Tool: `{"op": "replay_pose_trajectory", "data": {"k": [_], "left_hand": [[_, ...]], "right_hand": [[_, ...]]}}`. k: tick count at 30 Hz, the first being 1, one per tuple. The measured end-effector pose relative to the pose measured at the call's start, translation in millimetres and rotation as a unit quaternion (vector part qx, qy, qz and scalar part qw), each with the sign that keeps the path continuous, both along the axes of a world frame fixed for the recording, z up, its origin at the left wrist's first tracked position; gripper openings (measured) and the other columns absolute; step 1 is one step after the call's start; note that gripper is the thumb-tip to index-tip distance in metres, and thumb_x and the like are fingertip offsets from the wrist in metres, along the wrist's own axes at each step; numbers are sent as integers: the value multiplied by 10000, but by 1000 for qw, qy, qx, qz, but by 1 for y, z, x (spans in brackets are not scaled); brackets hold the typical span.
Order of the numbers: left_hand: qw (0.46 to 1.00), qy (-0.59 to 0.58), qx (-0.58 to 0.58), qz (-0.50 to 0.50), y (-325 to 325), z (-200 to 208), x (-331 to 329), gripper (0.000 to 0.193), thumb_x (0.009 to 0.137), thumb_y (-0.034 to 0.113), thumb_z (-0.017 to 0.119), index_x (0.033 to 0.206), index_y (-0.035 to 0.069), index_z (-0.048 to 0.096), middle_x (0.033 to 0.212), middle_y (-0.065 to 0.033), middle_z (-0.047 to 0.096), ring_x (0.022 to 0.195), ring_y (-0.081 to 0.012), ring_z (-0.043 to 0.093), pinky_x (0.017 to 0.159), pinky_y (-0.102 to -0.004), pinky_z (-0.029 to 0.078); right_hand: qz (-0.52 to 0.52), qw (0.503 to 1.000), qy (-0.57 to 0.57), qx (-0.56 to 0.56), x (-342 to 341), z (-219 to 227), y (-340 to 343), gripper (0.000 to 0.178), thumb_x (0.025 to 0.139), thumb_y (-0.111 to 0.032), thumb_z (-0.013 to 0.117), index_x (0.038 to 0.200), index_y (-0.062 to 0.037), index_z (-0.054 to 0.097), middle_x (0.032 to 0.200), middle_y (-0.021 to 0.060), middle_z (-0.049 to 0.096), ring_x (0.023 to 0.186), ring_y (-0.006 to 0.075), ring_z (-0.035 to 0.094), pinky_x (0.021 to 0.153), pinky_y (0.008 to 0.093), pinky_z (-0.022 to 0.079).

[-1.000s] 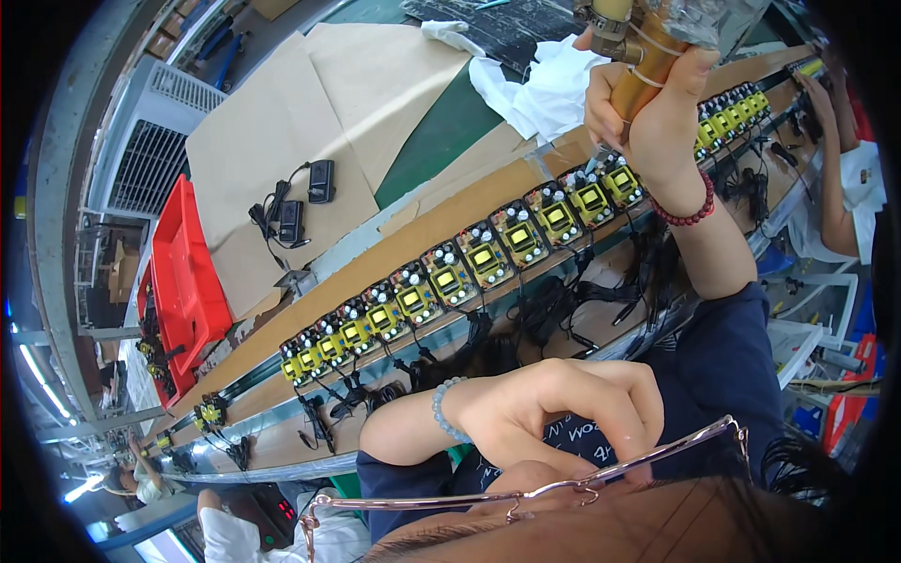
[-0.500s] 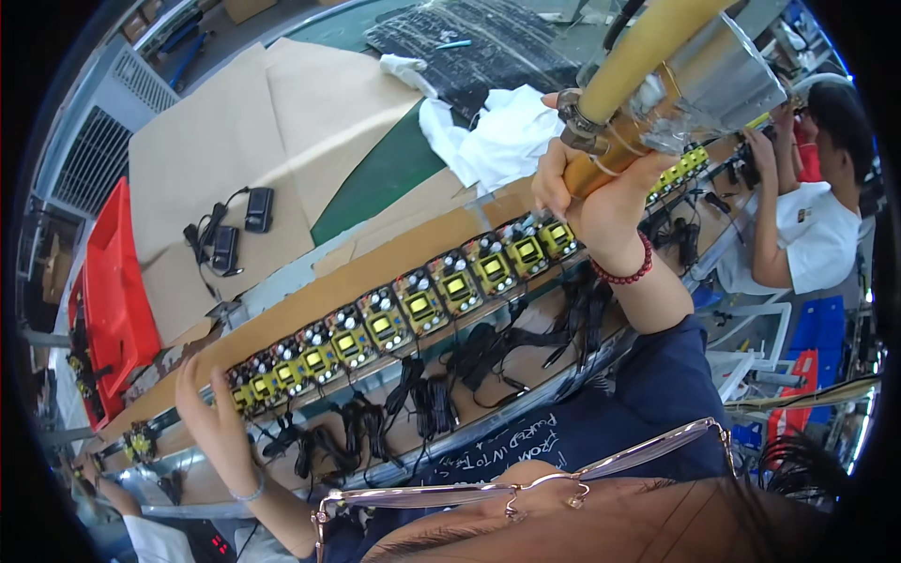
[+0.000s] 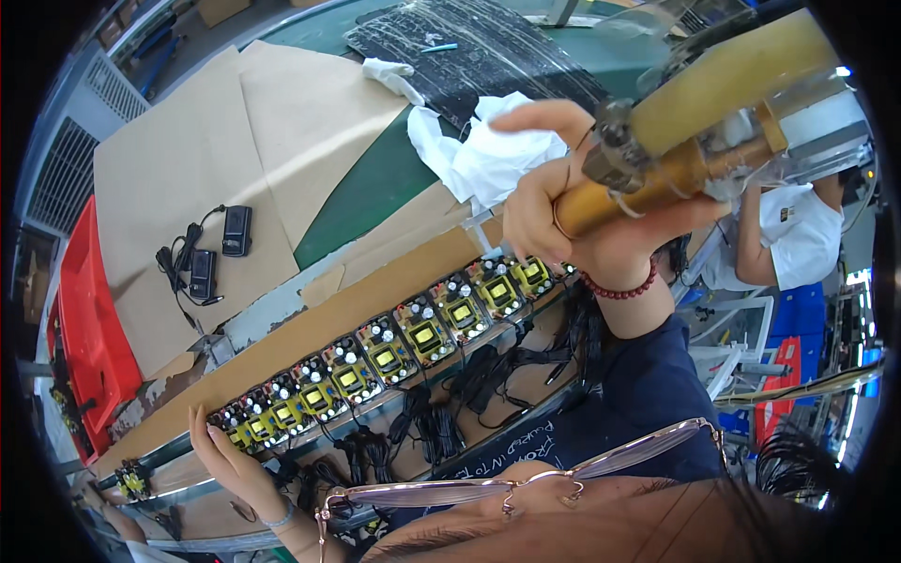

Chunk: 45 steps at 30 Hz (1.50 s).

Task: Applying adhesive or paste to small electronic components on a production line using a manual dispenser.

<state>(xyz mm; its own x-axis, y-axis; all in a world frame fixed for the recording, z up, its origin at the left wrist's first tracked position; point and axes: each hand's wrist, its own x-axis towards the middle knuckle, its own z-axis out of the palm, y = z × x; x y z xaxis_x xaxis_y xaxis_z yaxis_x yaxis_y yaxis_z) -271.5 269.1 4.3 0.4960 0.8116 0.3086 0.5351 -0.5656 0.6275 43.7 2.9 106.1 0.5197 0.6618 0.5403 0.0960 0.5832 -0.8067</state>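
A row of small circuit boards (image 3: 385, 359) with yellow transformers runs slantwise across the bench, side by side. At the row's left end is my left hand (image 3: 230, 464), fingers stretched out along the last board, holding nothing that I can see. Up at the right, my right hand (image 3: 563, 211) is wrapped round the amber barrel of a bulky tool (image 3: 732, 94) with a thick yellow tube, a clamp and a silvery end; its index finger sticks out. The tool is raised above the row's right end and hides part of it. Black bundled cables (image 3: 436, 418) lie along the boards' near side.
Two black power adapters (image 3: 237, 231) with a cord lie on brown cardboard (image 3: 178, 169) at the left. A red tray (image 3: 99, 324) stands far left. White cloth (image 3: 493, 155) and a scratched black sheet (image 3: 469, 56) lie beyond. A co-worker (image 3: 788, 230) sits at the right.
The tool in my right hand has swung over to lean further right, and my index finger has stretched out. My left hand has come lower, beside the row's end. The whole view has shifted slightly.
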Motion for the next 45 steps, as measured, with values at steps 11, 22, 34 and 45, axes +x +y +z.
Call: {"op": "replay_pose_trajectory", "data": {"k": [11,22,34,45], "left_hand": [[999,54,6,1,1,9,1,375,961,201,352,1170,-64,516,1272,-199,477,1197,-312,439,1024,-392,304],[999,53,3,-4,-2,8,0,378,963,204,348,1169,-64,517,1270,-197,482,1193,-308,442,1023,-394,305],[998,57,10,-9,1,6,-3,362,953,194,372,1168,-56,521,1261,-197,492,1184,-306,452,1016,-393,312],[998,55,24,-6,1,4,-3,329,941,162,402,1160,-50,526,1257,-197,495,1174,-312,461,1004,-389,323]], "right_hand": [[-153,985,-5,-82,-28,1,21,1158,468,-953,133,1033,31,366,436,-2,376,355,108,380,376,244,349],[-97,992,44,-66,-19,-23,13,977,420,-971,110,856,-134,363,462,19,374,380,125,353,404,273,348],[-109,991,62,-46,-16,-20,17,973,434,-967,96,835,-115,339,482,26,394,392,128,360,421,277,356],[-208,968,80,-113,-18,-3,11,1173,498,-939,132,1124,22,375,455,-12,367,385,114,369,407,268,332]]}}
